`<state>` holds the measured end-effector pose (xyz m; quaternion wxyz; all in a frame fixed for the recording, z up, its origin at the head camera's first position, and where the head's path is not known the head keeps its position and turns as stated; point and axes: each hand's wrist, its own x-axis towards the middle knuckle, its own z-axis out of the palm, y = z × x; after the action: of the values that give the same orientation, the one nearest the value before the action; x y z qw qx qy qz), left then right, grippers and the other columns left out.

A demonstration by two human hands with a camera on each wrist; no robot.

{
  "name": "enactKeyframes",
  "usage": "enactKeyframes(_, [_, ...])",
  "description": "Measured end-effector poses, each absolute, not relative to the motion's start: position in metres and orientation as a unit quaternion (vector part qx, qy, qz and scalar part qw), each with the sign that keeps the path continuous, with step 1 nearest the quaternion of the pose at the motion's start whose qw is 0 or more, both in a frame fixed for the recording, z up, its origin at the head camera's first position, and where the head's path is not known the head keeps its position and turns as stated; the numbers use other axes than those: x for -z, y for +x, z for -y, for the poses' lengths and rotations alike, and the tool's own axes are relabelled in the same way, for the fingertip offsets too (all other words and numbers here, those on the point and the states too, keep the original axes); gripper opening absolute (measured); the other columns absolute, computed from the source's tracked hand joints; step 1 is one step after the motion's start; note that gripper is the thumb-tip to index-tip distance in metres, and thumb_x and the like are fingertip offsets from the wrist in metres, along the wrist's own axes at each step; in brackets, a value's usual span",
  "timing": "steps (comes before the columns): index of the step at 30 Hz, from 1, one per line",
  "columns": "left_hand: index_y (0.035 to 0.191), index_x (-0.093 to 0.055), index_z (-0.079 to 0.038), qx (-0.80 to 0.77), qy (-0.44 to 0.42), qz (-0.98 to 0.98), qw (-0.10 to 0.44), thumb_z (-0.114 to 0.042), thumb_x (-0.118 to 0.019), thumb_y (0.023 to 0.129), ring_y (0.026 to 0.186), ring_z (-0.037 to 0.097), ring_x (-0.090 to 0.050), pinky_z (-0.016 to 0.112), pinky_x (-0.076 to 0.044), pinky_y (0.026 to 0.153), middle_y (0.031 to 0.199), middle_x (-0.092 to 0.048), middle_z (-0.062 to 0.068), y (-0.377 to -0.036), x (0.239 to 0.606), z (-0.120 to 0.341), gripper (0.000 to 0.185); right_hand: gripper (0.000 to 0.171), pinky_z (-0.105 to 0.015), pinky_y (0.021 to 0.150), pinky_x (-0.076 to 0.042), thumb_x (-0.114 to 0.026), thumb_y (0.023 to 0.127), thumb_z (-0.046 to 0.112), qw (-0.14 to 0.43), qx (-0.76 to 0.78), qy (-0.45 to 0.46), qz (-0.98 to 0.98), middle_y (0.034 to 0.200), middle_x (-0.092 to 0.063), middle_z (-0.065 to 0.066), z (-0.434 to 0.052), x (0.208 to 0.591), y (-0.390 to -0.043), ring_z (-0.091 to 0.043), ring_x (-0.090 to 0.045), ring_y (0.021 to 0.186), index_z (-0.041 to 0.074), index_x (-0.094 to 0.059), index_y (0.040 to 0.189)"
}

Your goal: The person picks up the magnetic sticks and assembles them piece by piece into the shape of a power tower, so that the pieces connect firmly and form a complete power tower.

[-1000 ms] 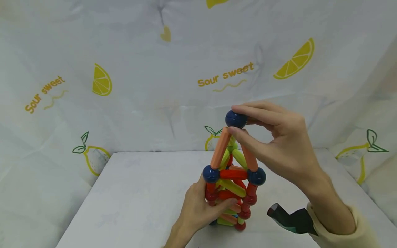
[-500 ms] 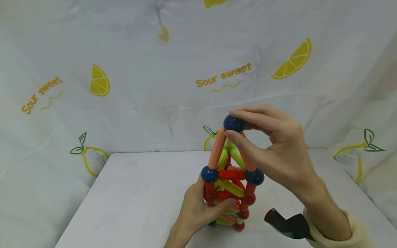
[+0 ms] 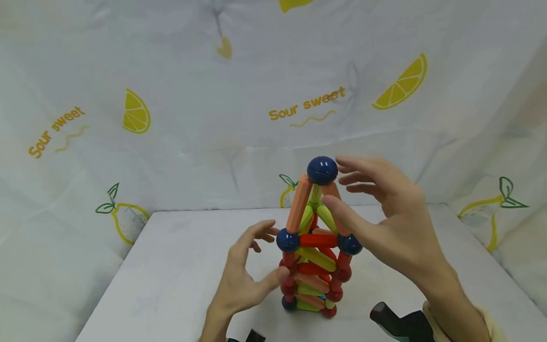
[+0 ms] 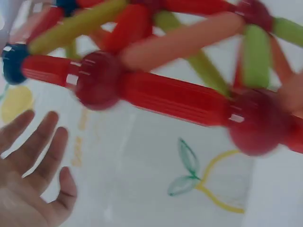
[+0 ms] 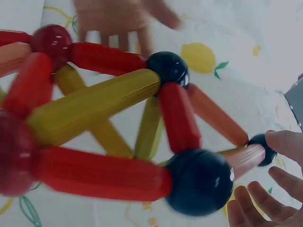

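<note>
In the head view, a white table (image 3: 179,266) stands before a white cloth backdrop (image 3: 192,95) printed with lemons and the words "Sour sweet". On the table stands a tower of rods and balls (image 3: 314,247), with a dark blue ball (image 3: 322,170) on its top. Half a second before, the right hand pinched this ball and the left hand held the lower part; now both have let go. The left hand (image 3: 243,278) is spread, beside the tower's lower part. The right hand (image 3: 384,213) is spread too, just beside the top, holding nothing.

In the left wrist view, blurred red rods cross above, and a hand with straight fingers shows below.

In the right wrist view, the fingertips (image 5: 284,142) lie relaxed near the top ball.
</note>
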<state>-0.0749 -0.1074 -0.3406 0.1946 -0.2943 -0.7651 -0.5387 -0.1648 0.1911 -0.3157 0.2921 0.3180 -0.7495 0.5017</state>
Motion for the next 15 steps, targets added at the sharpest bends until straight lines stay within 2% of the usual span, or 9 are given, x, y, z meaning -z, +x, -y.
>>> enactKeyframes(1, [0.135, -0.06, -0.017, 0.54, -0.299, 0.753, 0.228, -0.016, -0.078, 0.084, 0.099, 0.014, -0.063, 0.032, -0.048, 0.08, 0.114, -0.073, 0.004, -0.075, 0.336, 0.108, 0.054, 0.078, -0.029, 0.1, -0.056, -0.093, 0.069, 0.004, 0.291, -0.493, 0.304, 0.762, 0.134, -0.065, -0.008, -0.183, 0.297, -0.136, -0.027, -0.065, 0.115, 0.015, -0.062, 0.14])
enactKeyframes(3, [0.128, -0.066, -0.012, 0.55, -0.3, 0.733, 0.266, -0.008, -0.075, 0.085, 0.096, 0.016, -0.065, 0.031, -0.049, 0.079, 0.108, -0.075, 0.008, -0.075, 0.326, 0.104, 0.044, 0.066, -0.017, 0.096, -0.055, -0.088, 0.075, -0.001, 0.292, -0.478, 0.281, 0.779, 0.123, -0.069, -0.001, -0.168, 0.272, -0.092, -0.018, -0.067, 0.106, 0.015, -0.066, 0.135])
enactKeyframes(5, [0.124, -0.07, -0.011, 0.553, -0.299, 0.725, 0.281, -0.004, -0.075, 0.086, 0.095, 0.015, -0.066, 0.031, -0.05, 0.079, 0.105, -0.077, 0.008, -0.074, 0.316, 0.097, 0.038, 0.058, -0.011, 0.092, -0.053, -0.085, 0.075, -0.007, 0.294, -0.47, 0.264, 0.789, 0.111, -0.072, 0.008, -0.158, 0.26, -0.067, -0.008, -0.068, 0.097, 0.013, -0.071, 0.128])
enactKeyframes(8, [0.125, -0.072, -0.01, 0.546, -0.297, 0.73, 0.286, -0.005, -0.075, 0.088, 0.094, 0.014, -0.067, 0.03, -0.052, 0.079, 0.103, -0.078, 0.005, -0.074, 0.305, 0.088, 0.037, 0.053, -0.011, 0.09, -0.054, -0.081, 0.07, -0.019, 0.289, -0.492, 0.272, 0.775, 0.103, -0.075, 0.008, -0.151, 0.263, -0.054, -0.004, -0.069, 0.09, 0.002, -0.074, 0.118])
enactKeyframes(11, [0.125, -0.072, -0.006, 0.543, -0.297, 0.73, 0.291, -0.004, -0.074, 0.089, 0.092, 0.014, -0.068, 0.029, -0.054, 0.078, 0.099, -0.079, 0.006, -0.075, 0.298, 0.083, 0.037, 0.051, -0.012, 0.089, -0.055, -0.079, 0.072, -0.02, 0.291, -0.498, 0.284, 0.766, 0.103, -0.077, 0.005, -0.15, 0.27, -0.052, -0.005, -0.071, 0.088, 0.0, -0.074, 0.118])
enactKeyframes(15, [0.124, -0.072, -0.002, 0.541, -0.312, 0.719, 0.304, 0.0, -0.073, 0.088, 0.087, 0.015, -0.068, 0.027, -0.056, 0.074, 0.093, -0.08, 0.008, -0.077, 0.295, 0.081, 0.036, 0.051, -0.013, 0.089, -0.056, -0.079, 0.076, -0.016, 0.289, -0.498, 0.28, 0.768, 0.102, -0.077, 0.005, -0.149, 0.275, -0.05, -0.006, -0.07, 0.088, 0.004, -0.074, 0.122])
